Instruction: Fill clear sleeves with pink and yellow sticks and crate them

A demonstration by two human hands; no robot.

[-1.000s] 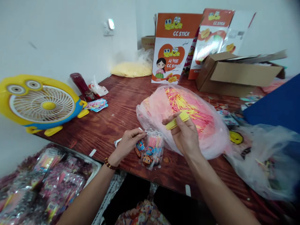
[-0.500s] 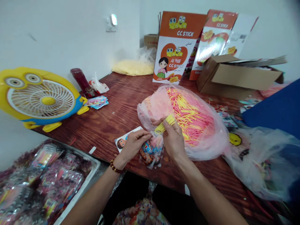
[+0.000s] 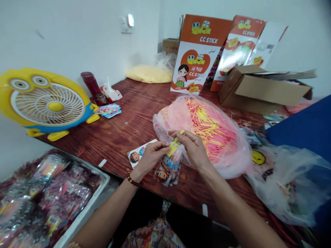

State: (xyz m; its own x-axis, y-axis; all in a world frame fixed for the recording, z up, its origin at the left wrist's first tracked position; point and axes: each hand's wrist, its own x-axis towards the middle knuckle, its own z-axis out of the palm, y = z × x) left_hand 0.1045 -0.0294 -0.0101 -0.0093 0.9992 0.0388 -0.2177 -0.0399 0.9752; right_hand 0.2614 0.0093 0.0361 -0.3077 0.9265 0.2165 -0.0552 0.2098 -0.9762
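Observation:
A small bundle of yellow sticks [image 3: 174, 146] stands slanted between my two hands, over the mouth of a clear plastic packet [image 3: 167, 172] with cartoon prints. My right hand [image 3: 194, 148] pinches the sticks near their upper end. With thumb and fingers closed, my left hand [image 3: 150, 157] grips the packet's upper edge beside the lower end of the sticks. How deep the sticks sit in the packet is hard to make out. Left of it lies a cartoon card [image 3: 133, 155], partly behind my left hand. A large translucent bag [image 3: 172, 117] of loose pink and yellow sticks [image 3: 212, 134] lies open just beyond my right hand.
A yellow fan [image 3: 49, 103] stands at the left, near a dark red bottle [image 3: 90, 84] and printed cards [image 3: 110, 110]. A white-rimmed tub [image 3: 99, 189] of filled packets is at lower left. Cartons [image 3: 191, 48], an open cardboard box [image 3: 269, 89] and a plastic bag [image 3: 289, 182] lie back and right.
My right hand has tipped the yellow sticks more upright and lowered them to the packet's mouth. My left hand has shifted slightly right. The view has moved a little.

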